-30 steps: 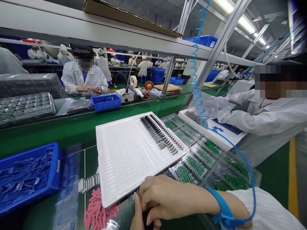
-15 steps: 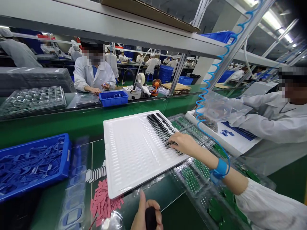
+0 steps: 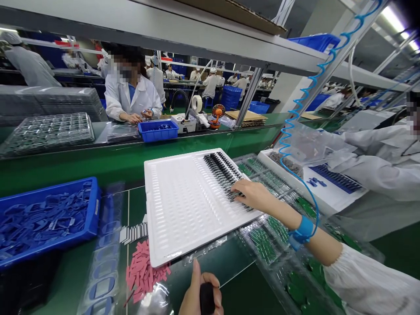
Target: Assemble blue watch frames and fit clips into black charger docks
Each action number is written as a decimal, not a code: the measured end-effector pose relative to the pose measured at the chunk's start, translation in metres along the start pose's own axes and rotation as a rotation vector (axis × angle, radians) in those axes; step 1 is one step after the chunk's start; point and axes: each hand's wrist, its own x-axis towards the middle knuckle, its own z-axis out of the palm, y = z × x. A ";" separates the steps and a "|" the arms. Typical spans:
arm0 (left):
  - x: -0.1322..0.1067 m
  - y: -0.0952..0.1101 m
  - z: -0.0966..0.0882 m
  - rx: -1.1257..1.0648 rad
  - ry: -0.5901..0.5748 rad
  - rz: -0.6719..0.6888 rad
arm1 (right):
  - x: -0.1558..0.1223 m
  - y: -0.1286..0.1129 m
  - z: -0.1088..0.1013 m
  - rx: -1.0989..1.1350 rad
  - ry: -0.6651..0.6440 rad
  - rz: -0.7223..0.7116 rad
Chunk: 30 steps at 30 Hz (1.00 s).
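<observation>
A white plastic tray (image 3: 177,210) with rows of small slots lies tilted on the bench in front of me. Small black parts with metal pins (image 3: 219,173) fill several rows along its right side. My right hand (image 3: 251,192), with a blue wrist strap (image 3: 302,232), reaches in from the right. Its fingers are bent together at the near end of those rows; whatever lies between the fingertips is hidden. At the bottom, just off the tray's near edge, my left hand (image 3: 193,293) is closed around a black rounded object (image 3: 207,298), thumb pointing up.
Left of the tray are pink strips (image 3: 144,273), white pieces (image 3: 133,232) and a blue bin (image 3: 93,214) of blue plastic frames. Clear trays with green circuit boards (image 3: 262,245) lie under my right arm. A coiled blue cord (image 3: 288,124) hangs to the strap. Co-workers sit opposite and at right.
The view has shifted slightly, so the scene sits a little further right. My right hand stays at the black parts, and my left hand keeps hold of the black object.
</observation>
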 end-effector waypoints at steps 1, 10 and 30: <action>0.000 0.000 0.000 0.000 0.004 -0.005 | 0.000 0.000 0.000 0.000 -0.001 0.002; -0.004 0.000 0.001 0.040 0.011 -0.039 | 0.007 0.004 0.003 -0.004 -0.018 -0.039; -0.011 0.009 0.013 -0.070 0.213 -0.054 | -0.006 -0.032 -0.057 0.260 -0.007 -0.150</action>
